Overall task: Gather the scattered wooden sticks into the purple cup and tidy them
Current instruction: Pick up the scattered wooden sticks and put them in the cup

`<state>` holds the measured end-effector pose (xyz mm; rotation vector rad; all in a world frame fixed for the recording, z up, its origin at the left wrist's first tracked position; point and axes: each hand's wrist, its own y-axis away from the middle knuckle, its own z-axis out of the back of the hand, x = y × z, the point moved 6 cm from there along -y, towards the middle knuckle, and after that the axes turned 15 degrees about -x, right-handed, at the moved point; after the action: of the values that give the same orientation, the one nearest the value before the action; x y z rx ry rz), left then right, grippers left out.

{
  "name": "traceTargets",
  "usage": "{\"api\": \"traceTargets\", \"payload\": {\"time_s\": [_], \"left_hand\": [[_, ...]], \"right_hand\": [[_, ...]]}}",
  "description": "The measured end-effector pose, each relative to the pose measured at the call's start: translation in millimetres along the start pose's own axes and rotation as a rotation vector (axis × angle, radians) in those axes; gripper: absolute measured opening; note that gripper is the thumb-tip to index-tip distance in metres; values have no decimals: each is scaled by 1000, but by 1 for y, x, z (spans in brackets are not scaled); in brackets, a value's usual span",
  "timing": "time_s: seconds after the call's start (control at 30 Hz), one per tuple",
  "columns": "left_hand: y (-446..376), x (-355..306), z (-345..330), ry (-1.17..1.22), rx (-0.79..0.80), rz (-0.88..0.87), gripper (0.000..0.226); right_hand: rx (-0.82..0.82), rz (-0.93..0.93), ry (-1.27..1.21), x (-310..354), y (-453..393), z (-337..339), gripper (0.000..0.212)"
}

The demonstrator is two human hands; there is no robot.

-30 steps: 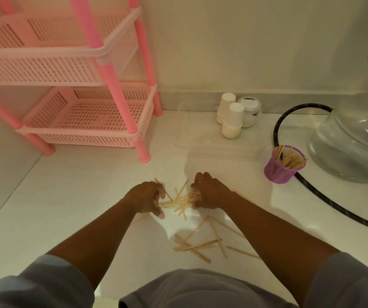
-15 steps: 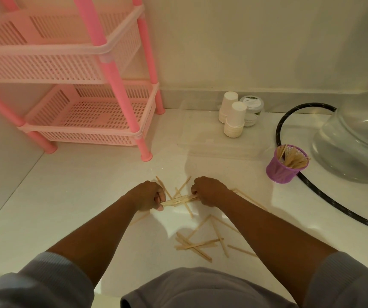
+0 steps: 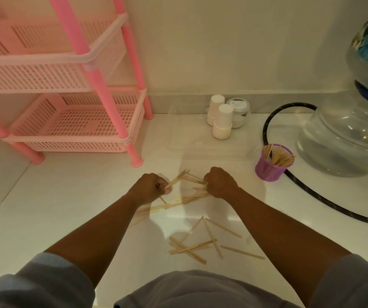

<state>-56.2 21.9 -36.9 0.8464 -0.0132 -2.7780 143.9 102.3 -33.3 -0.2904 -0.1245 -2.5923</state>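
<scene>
**Both hands clamped on thin wooden sticks**

On the glossy white worktop (image 3: 56, 196), the left hand (image 3: 148, 188) and right hand (image 3: 219, 182) each curl their grip round flat, pale wooden sticks (image 3: 186, 178). More lie crisscrossed toward the near edge. The ribbed purple cup (image 3: 269, 171), part-filled, stands toward the right edge. Since a second ago, the hands have drawn apart, splitting the bundle.
</scene>
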Motion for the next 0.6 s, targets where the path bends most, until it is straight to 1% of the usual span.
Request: {"api": "traceTargets", "payload": {"time_s": [0.03, 0.13, 0.23, 0.47, 0.6], "left_hand": [[-2, -4, 1, 56, -36, 25, 14], [-9, -18, 3, 190, -105, 60, 1], [-18, -31, 3, 257, -155, 44, 6], [-37, -71, -10, 411, -169, 89, 13], [-47, -101, -20, 429, -186, 52, 16]], "right_hand": [[-10, -48, -30, -5, 0, 3, 30], [-54, -178, -153, -21, -3, 9, 23], [-90, -234, -251, -31, -7, 17, 20], [-236, -388, -532, -53, -5, 42, 16], [-314, -415, -595, -63, -1, 60, 14]]}}
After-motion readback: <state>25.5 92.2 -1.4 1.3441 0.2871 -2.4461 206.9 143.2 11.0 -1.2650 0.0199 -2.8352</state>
